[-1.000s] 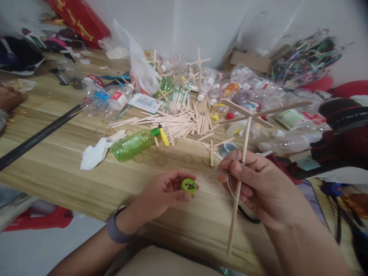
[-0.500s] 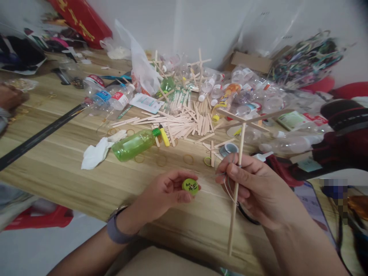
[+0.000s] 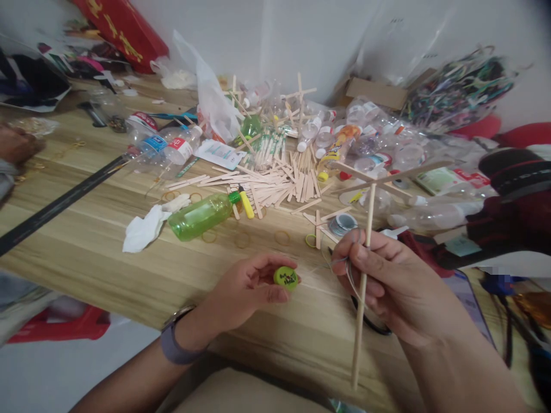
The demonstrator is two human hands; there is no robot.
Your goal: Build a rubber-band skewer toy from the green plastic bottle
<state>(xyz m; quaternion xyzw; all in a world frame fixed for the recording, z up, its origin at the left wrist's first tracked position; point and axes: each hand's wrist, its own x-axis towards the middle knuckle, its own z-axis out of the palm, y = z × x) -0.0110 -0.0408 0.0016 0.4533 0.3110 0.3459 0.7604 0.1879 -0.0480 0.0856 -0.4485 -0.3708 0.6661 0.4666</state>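
Observation:
Low over the wooden table (image 3: pixel 142 287), my left hand (image 3: pixel 247 287) pinches a green bottle cap (image 3: pixel 286 278) with dark print on its top. My right hand (image 3: pixel 383 281) is closed around a thin wooden stick (image 3: pixel 360 321) held nearly upright. Crossed flat wooden sticks (image 3: pixel 402 172) sit at its upper end like propeller blades. Thin grey wire (image 3: pixel 349 272) loops around the stick and between my right fingers. Just behind that hand stands a spool of wire (image 3: pixel 343 223). The two hands are apart.
A green bottle (image 3: pixel 200 217), a yellow marker (image 3: pixel 247 204) and crumpled tissue (image 3: pixel 144 229) lie ahead. Popsicle sticks (image 3: pixel 271 186) are heaped mid-table, with plastic bottles (image 3: pixel 176 146) around. A dark red power tool (image 3: pixel 486 218) is at right. Another person's hand (image 3: pixel 17 143) rests at far left.
My right hand has shifted slightly right with the stick and its crossed blades, uncovering more of the wire spool. The green cap in my left hand has turned a little.

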